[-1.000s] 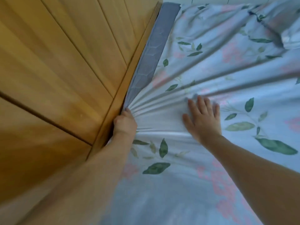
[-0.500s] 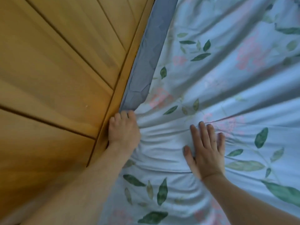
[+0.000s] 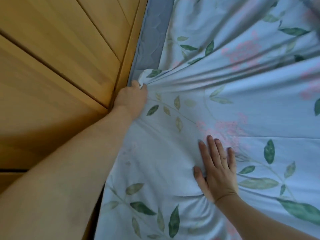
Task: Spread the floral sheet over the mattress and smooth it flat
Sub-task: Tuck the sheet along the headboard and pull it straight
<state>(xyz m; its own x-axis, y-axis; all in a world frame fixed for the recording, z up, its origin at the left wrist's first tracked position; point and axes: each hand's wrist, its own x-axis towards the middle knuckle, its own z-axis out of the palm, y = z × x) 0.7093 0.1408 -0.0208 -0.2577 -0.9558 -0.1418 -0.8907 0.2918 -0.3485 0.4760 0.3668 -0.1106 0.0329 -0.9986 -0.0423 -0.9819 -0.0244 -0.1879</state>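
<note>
A pale blue floral sheet [image 3: 233, 104], printed with green leaves and pink blossoms, lies over most of a mattress [image 3: 150, 40]. A strip of grey quilted mattress is bare beside a wooden wall panel [image 3: 57, 63] that runs along the bed's edge.

The left hand [image 3: 132, 99] is right against the wooden panel, its fingers curled tight around a bunched edge of the sheet. Long creases fan out from that fist across the fabric, away from the panel. The right hand [image 3: 217, 172] lies further from the panel, palm down, fingers straight and slightly spread, pressing flat on the sheet.

The step in hand appears to be drawing the sheet's edge towards the panel to cover the exposed strip. Next, the gathered edge likely needs pulling up along the panel, then the flat hand sweeping outward to ease the creases.
</note>
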